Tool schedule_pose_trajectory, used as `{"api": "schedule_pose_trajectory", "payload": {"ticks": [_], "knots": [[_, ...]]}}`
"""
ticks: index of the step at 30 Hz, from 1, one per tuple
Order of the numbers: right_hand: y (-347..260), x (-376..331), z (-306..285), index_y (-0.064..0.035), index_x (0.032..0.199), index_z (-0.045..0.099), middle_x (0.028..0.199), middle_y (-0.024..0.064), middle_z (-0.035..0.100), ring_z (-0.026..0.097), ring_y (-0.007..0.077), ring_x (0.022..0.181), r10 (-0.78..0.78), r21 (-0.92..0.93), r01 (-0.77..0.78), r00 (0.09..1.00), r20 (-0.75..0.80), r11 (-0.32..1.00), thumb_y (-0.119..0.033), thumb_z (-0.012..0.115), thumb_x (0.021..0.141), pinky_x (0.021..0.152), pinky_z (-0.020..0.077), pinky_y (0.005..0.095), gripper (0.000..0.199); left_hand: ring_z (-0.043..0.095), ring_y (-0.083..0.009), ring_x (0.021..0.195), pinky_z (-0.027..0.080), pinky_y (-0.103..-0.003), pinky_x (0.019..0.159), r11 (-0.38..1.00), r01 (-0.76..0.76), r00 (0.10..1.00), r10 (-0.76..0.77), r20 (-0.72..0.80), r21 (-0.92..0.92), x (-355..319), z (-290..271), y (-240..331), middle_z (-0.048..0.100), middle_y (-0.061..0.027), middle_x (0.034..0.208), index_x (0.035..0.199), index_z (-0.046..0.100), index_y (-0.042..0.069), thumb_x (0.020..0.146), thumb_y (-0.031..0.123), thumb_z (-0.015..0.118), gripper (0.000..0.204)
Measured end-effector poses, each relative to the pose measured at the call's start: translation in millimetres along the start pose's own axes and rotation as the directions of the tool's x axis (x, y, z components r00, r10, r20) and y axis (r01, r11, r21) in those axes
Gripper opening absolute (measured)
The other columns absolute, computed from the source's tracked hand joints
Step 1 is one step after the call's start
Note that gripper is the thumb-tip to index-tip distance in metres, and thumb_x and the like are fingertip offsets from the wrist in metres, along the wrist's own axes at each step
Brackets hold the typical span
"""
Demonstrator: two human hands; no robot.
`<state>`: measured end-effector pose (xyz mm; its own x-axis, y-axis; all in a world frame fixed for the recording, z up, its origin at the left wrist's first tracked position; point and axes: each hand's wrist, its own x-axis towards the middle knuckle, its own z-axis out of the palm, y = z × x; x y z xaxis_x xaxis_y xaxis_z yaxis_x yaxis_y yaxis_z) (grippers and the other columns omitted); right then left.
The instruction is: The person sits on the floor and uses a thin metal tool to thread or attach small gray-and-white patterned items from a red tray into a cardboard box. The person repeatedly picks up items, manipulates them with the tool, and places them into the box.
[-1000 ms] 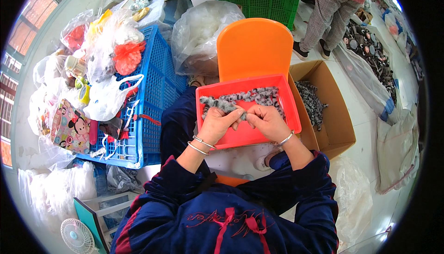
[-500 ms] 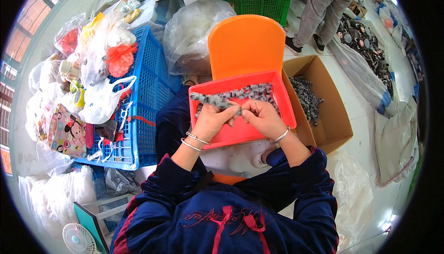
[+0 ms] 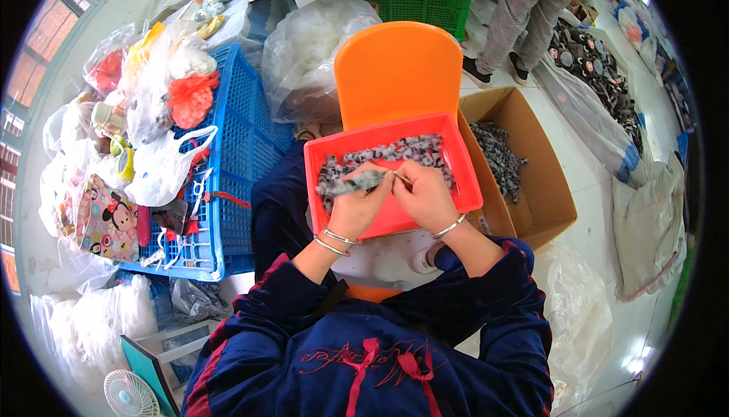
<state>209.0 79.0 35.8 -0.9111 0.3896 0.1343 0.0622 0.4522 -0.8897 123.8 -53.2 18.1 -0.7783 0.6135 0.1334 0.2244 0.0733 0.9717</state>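
Note:
A red plastic tray rests on my lap and holds several small grey-and-white fabric pieces. My left hand is closed on one grey fabric piece above the tray. My right hand pinches a thin needle-like tool whose tip meets that piece. Bangles ring both wrists. My dark blue sleeves come up from the lower edge.
An orange chair stands just beyond the tray. A cardboard box with more grey pieces sits to the right. A blue crate with bags lies left. Clear plastic bags are behind. Another person's legs stand at the top right.
My hands have shifted slightly over the tray and the grey piece has been drawn up between them. The view has moved a little; tray and chair stay in place.

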Motion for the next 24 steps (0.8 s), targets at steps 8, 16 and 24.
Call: {"api": "schedule_pose_trajectory", "payload": {"ticks": [8,16,24], "knots": [[16.8,7.2,-8.2,-0.0015,0.075,0.052,0.063,0.0072,0.054,0.051,0.0143,0.058,-0.031,0.250,0.014,0.997,0.064,0.968,-0.022,0.060,0.091,0.055,0.0429,0.0295,0.027,0.051,-0.0067,0.069,0.042,-0.021,0.064,0.960,0.163,0.985,-0.146,0.089,-0.228,5.9,-0.8,7.8,0.057,0.0007,0.077,0.102,0.068,0.000,0.097,0.017,0.054,0.022],[5.3,8.5,-16.6,-0.0028,0.085,0.063,0.064,-0.0026,0.048,0.042,0.0064,0.057,0.055,0.638,-0.339,0.905,0.421,0.691,-0.035,0.048,0.100,0.050,0.0333,0.0213,0.039,0.047,-0.0081,0.069,0.038,-0.024,0.063,0.691,0.313,0.950,-0.226,0.217,-0.652,7.5,0.1,18.4,0.057,0.0012,0.077,0.111,0.066,-0.002,0.099,0.026,0.050,0.034],[8.8,8.5,-11.7,-0.0022,0.085,0.064,0.061,-0.0010,0.047,0.037,0.0064,0.051,0.033,0.699,-0.340,0.910,0.413,0.629,-0.039,0.045,0.101,0.046,0.0289,0.0212,0.044,0.045,-0.0071,0.068,0.037,-0.025,0.062,0.632,0.416,0.909,-0.306,0.283,-0.654,8.9,0.7,25.9,0.056,0.0017,0.076,0.115,0.064,0.000,0.099,0.029,0.050,0.036]]}}
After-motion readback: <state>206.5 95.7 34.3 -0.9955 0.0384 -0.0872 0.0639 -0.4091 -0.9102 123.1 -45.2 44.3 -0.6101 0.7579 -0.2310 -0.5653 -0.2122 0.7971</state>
